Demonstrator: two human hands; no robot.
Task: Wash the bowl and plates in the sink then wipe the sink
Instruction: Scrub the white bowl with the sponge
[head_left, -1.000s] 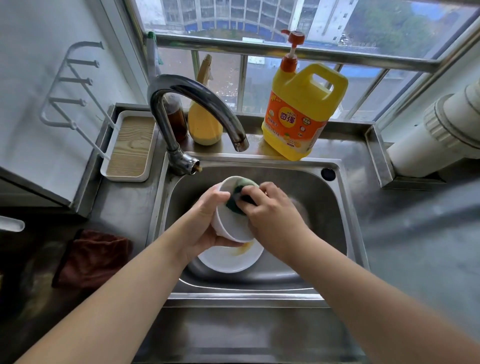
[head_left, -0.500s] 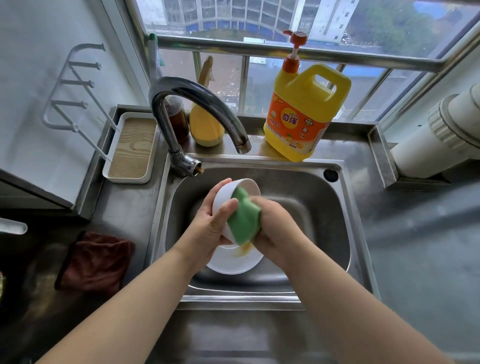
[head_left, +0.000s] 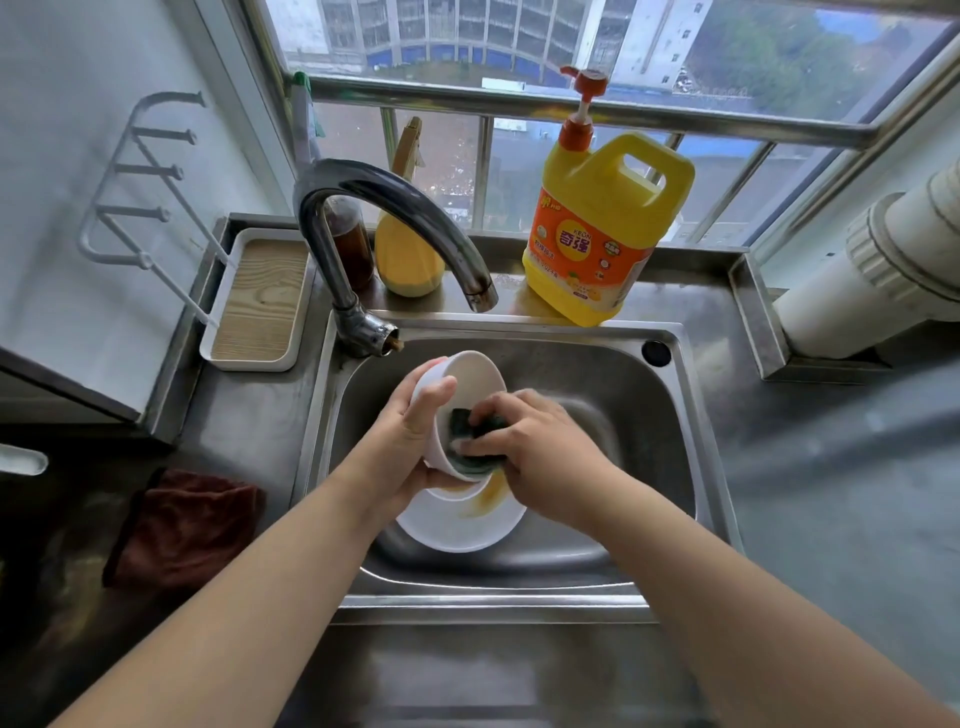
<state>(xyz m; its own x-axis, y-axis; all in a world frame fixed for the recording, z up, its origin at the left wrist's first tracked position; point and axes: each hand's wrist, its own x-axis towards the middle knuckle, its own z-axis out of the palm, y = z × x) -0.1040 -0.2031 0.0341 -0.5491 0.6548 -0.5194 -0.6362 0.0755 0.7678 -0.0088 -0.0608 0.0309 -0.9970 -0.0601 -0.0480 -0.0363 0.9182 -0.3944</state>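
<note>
A white bowl (head_left: 470, 384) is tilted on its side above the steel sink (head_left: 649, 415). My left hand (head_left: 405, 441) grips its rim and outer wall, thumb over the edge. My right hand (head_left: 535, 447) holds a dark green sponge (head_left: 470, 434) and presses it inside the bowl. Under the bowl a white plate (head_left: 457, 525) with a yellow-brown sauce smear lies on the sink floor. Part of the plate is hidden by my hands.
A curved faucet (head_left: 395, 208) arches over the sink's back left. A yellow detergent jug (head_left: 597, 234) with a pump, a yellow bottle (head_left: 408, 260) and a dark bottle (head_left: 353, 244) stand behind. A brown cloth (head_left: 182, 525) lies on the left counter beside a white tray (head_left: 260, 301).
The sponge was on the bowl's outer wall half a second ago; now my right hand has it inside the bowl. The bowl has tipped its opening further right.
</note>
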